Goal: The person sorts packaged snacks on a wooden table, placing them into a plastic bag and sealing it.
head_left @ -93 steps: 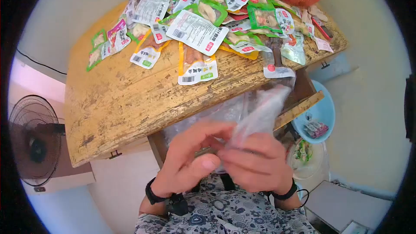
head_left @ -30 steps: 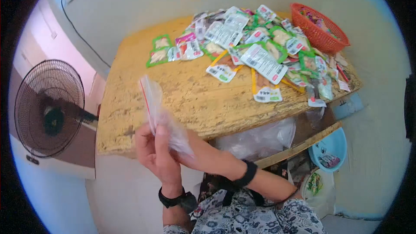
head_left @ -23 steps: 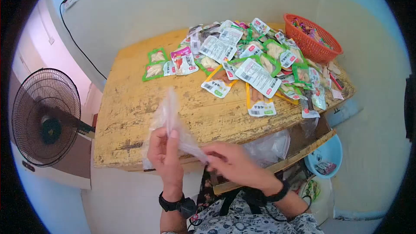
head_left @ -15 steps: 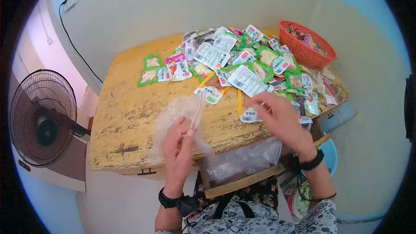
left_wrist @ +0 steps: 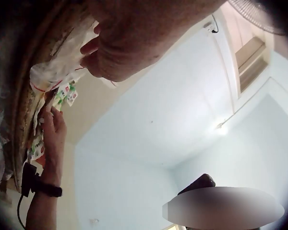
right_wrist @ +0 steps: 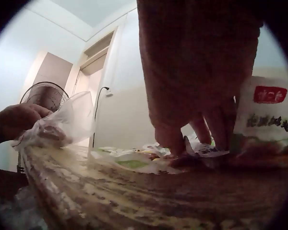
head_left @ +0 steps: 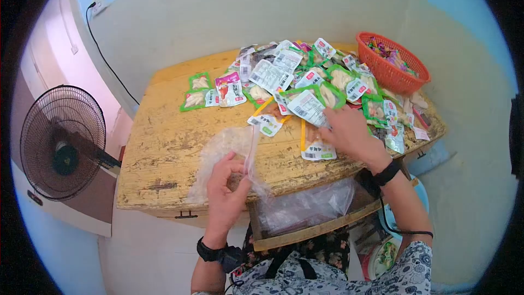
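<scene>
In the head view my left hand (head_left: 225, 186) holds a clear zip-lock bag (head_left: 218, 158) by its edge near the zip strip, spread over the front of the worn yellow table. The bag (right_wrist: 77, 117) bulges in the right wrist view. To the right, my right hand (head_left: 352, 134) reaches over the pile and pinches a white-backed vacuum food packet (head_left: 307, 106) at its near end. Right wrist view: the fingers of this hand (right_wrist: 197, 96) point down at the packets. A yellow-edged packet (head_left: 317, 141) lies just below the right hand.
Several more sealed packets (head_left: 270, 76) are heaped at the back. A red basket (head_left: 390, 68) of small wrapped items stands at the back right. Below the front edge (head_left: 191, 203) an open drawer (head_left: 305, 229) holds clear bags. A fan (head_left: 63, 142) stands left.
Both hands were on the folded bag over the drawer; it is now spread over the table in the left hand. The right hand has let go, moved right and taken hold of the white-backed packet.
</scene>
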